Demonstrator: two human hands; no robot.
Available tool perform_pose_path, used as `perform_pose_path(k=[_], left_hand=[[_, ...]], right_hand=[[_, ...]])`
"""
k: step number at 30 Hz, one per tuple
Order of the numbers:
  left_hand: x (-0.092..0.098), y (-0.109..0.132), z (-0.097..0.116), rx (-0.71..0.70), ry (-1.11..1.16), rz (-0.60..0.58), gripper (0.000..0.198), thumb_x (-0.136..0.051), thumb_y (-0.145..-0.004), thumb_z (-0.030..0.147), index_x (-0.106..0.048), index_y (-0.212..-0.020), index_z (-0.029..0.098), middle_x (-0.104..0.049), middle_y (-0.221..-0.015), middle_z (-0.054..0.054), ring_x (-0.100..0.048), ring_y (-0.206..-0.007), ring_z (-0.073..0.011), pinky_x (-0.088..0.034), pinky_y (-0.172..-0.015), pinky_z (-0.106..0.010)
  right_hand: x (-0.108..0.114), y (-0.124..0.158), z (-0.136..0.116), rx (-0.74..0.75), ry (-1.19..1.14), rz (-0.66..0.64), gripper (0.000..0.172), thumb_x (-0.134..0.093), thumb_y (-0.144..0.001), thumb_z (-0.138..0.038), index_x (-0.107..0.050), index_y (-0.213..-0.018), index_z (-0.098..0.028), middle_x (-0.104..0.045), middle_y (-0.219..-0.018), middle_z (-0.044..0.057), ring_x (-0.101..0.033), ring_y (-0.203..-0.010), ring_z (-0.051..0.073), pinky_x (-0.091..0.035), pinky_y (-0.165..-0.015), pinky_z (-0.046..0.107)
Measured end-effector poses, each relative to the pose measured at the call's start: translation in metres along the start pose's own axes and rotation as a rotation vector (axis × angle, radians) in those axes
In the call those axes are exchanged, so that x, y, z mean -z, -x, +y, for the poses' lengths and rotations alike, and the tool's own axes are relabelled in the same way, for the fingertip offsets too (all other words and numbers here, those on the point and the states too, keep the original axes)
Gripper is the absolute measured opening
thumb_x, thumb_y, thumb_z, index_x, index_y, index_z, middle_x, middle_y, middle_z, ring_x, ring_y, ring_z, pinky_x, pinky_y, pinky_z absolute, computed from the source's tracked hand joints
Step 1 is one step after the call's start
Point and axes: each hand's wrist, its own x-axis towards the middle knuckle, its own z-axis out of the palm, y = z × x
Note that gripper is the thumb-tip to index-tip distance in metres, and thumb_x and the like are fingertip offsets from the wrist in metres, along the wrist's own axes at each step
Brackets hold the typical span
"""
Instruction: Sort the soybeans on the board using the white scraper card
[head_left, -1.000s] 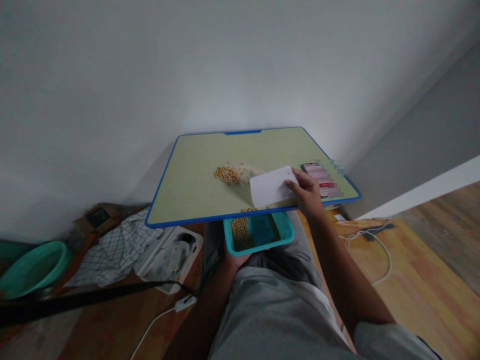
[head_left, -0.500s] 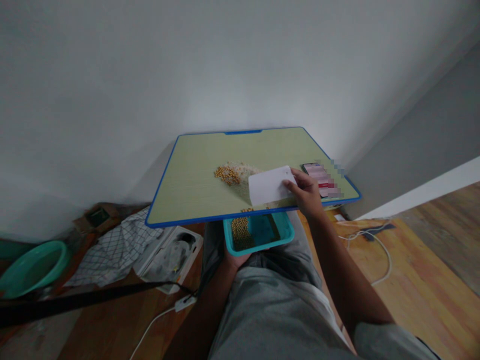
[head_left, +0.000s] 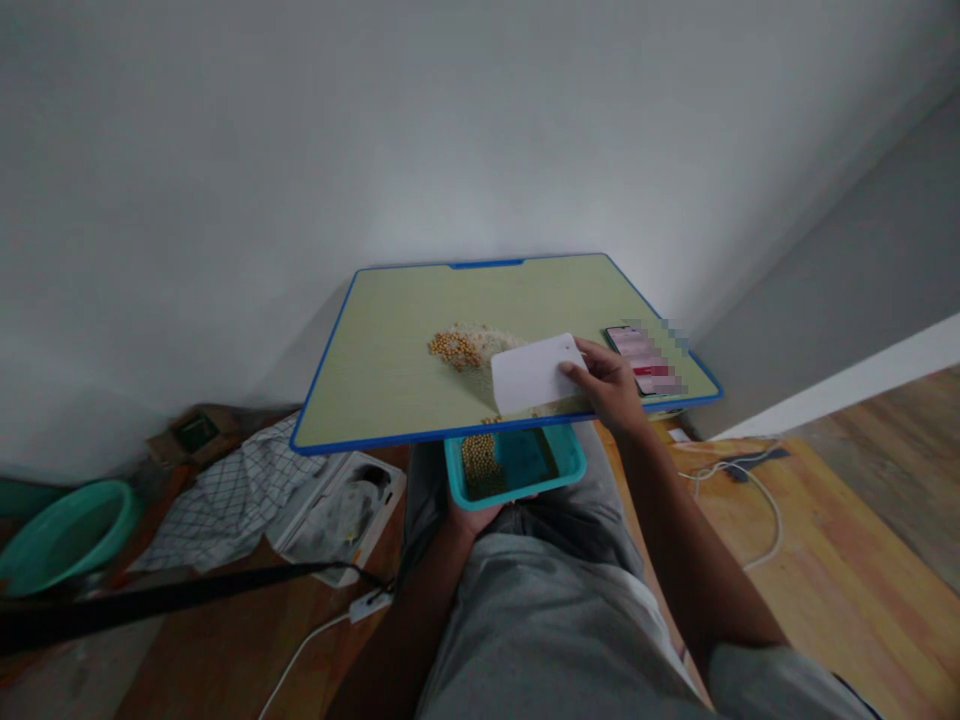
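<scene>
My right hand (head_left: pixel 611 385) pinches a white flat card (head_left: pixel 534 374) held on edge on the blue-rimmed table (head_left: pixel 390 350), just right of a small heap of yellow beans and white grains (head_left: pixel 469 347). A few beans lie at the table's near edge below the card. My left hand (head_left: pixel 472 516) grips from beneath a teal tray (head_left: pixel 555 472) held under the table's front edge; the tray holds a pile of yellow beans (head_left: pixel 481 461) in its left half.
A phone (head_left: pixel 643 358) lies on the table right of my right hand. On the floor to the left are a green basin (head_left: pixel 64 535), a checked cloth (head_left: pixel 225 495) and a white box (head_left: pixel 341 510). White cables (head_left: pixel 750 480) trail on the wooden floor at right.
The white card and my right hand have slid a little to the left, closer to the heap. The teal tray has shifted slightly left with them.
</scene>
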Motion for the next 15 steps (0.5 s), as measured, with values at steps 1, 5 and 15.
perform_pose_path(k=[1, 5, 15], left_hand=[[-0.0006, 0.0002, 0.0002, -0.002, 0.005, -0.007, 0.066, -0.035, -0.11, 0.063, -0.062, -0.156, 0.025, -0.068, -0.156, -0.018, -0.067, -0.132, -0.0445, -0.053, -0.093, -0.075], [-0.0042, 0.0013, 0.0016, -0.016, 0.014, -0.025, 0.065, -0.033, -0.111, 0.062, -0.064, -0.155, 0.026, -0.069, -0.156, -0.016, -0.064, -0.137, -0.0451, -0.055, -0.092, -0.073], [-0.0059, 0.0025, 0.0028, -0.022, -0.015, -0.039, 0.064, -0.03, -0.112, 0.061, -0.071, -0.147, 0.028, -0.069, -0.157, -0.013, -0.068, -0.132, -0.0416, -0.055, -0.096, -0.071]], right_hand=[[-0.0001, -0.0003, -0.0001, -0.002, -0.007, -0.011, 0.051, -0.099, -0.072, -0.055, -0.088, -0.113, -0.028, -0.088, -0.11, 0.005, -0.082, -0.099, 0.027, -0.068, -0.084, 0.039], [0.0013, -0.0004, 0.0002, -0.015, -0.008, -0.023, 0.052, -0.1, -0.071, -0.055, -0.088, -0.113, -0.028, -0.088, -0.11, 0.005, -0.082, -0.096, 0.027, -0.068, -0.082, 0.039], [-0.004, -0.0023, 0.0011, -0.034, -0.036, -0.01, 0.053, -0.101, -0.07, -0.053, -0.088, -0.115, -0.028, -0.089, -0.104, 0.004, -0.083, -0.089, 0.026, -0.069, -0.077, 0.038]])
